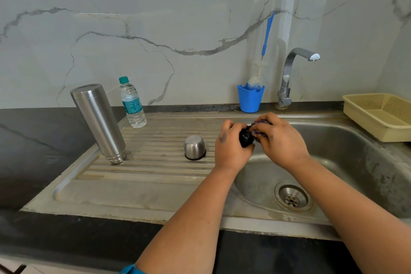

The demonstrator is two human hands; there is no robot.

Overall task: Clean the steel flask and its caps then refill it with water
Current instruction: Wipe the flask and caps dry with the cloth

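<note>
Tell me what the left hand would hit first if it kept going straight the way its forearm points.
Probably the blue cup holding the bottle brush at the back of the sink, then the wall. The left hand, its grip on a black cap, aims up and slightly right; depth is unclear.

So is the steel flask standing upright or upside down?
Upside down: the steel flask stands mouth-down on the draining board, threaded neck at the bottom.

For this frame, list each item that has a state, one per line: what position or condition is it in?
Steel flask: uncapped, inverted on the draining board.
Steel cup cap: upside down on the draining board.
Small black inner cap: held in left hand.
Purple scrubber: in right hand, pressed against the cap.
Clear plastic water bottle: capped, upright.
Chrome tap: no water running.
Blue-handled bottle brush: standing in blue cup.
</note>
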